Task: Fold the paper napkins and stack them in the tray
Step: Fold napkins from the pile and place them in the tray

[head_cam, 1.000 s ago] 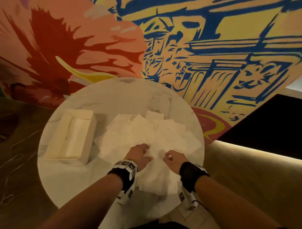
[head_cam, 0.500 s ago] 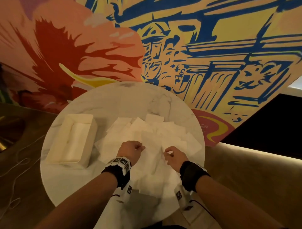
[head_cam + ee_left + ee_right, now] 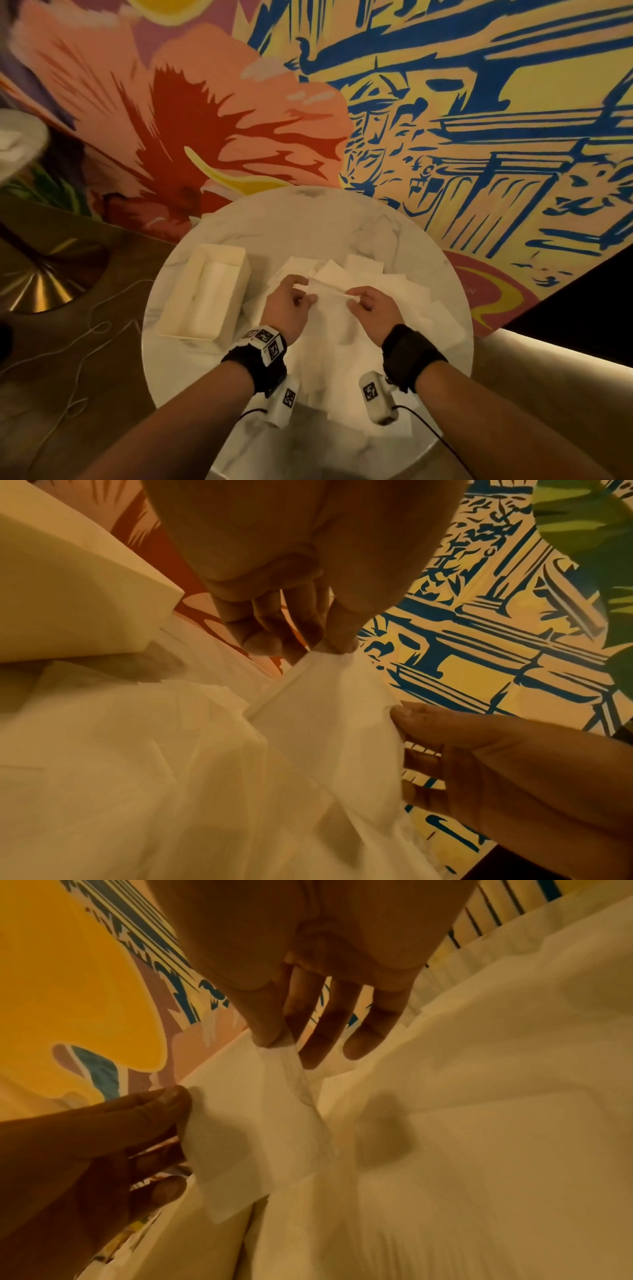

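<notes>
A white paper napkin (image 3: 329,301) hangs lifted above the heap of loose napkins (image 3: 404,291) on the round marble table (image 3: 308,219). My left hand (image 3: 291,301) pinches its left corner (image 3: 337,653) between thumb and forefinger. My right hand (image 3: 370,305) pinches the opposite corner (image 3: 281,1042). The napkin (image 3: 325,718) sags between both hands, its lower part (image 3: 246,1123) draping toward the heap. The cream rectangular tray (image 3: 205,294) sits left of my left hand and holds pale napkins inside.
The table edge (image 3: 469,342) curves close on the right, with a lit bench ledge (image 3: 548,359) beyond. A painted mural wall (image 3: 445,102) rises behind the table. A brass table base (image 3: 41,284) and thin cables (image 3: 85,342) lie on the floor at left.
Both hands have risen from the heap and moved away from me, lifting one napkin by its two corners and stretching it between them.
</notes>
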Demonstrator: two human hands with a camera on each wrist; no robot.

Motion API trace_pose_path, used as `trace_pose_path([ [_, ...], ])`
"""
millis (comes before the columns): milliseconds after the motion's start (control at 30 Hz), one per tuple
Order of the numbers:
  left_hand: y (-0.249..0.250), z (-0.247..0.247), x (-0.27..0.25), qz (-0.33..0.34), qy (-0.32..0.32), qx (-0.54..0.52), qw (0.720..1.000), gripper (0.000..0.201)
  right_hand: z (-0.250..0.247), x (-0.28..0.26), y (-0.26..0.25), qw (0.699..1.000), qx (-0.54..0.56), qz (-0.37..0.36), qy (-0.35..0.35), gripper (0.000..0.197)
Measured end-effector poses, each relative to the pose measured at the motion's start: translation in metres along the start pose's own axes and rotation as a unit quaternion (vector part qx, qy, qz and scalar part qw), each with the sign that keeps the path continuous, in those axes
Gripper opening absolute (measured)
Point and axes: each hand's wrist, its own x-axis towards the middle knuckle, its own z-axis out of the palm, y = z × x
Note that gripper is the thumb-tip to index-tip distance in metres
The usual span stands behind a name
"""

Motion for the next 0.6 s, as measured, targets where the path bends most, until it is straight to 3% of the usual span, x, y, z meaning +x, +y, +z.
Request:
trace_pose_path([
  [100, -0.002, -0.014, 0.0, 0.025, 0.003, -0.021, 0.999, 0.039, 0.007, 0.004, -0.014, 0.999, -0.029, -0.024, 0.003, 0.01],
  [267, -0.011, -0.036, 0.006, 0.044, 0.03, 0.048, 0.997, 0.008, 0.019, 0.007, -0.037, 0.996, -0.078, -0.05, 0.0, 0.006],
  [367, -0.018, -0.045, 0.011, 0.064, 0.045, 0.072, 0.994, 0.007, 0.027, 0.01, -0.045, 0.982, -0.164, -0.088, 0.011, 0.005],
  [467, -0.022, -0.052, 0.015, 0.057, 0.036, 0.088, 0.994, 0.001, 0.035, 0.01, -0.054, 0.978, -0.174, -0.116, 0.009, 0.006],
  [600, -0.014, -0.063, 0.012, 0.06, -0.029, 0.092, 0.993, 0.021, 0.049, 0.008, -0.067, 0.981, -0.15, -0.118, -0.042, 0.009],
])
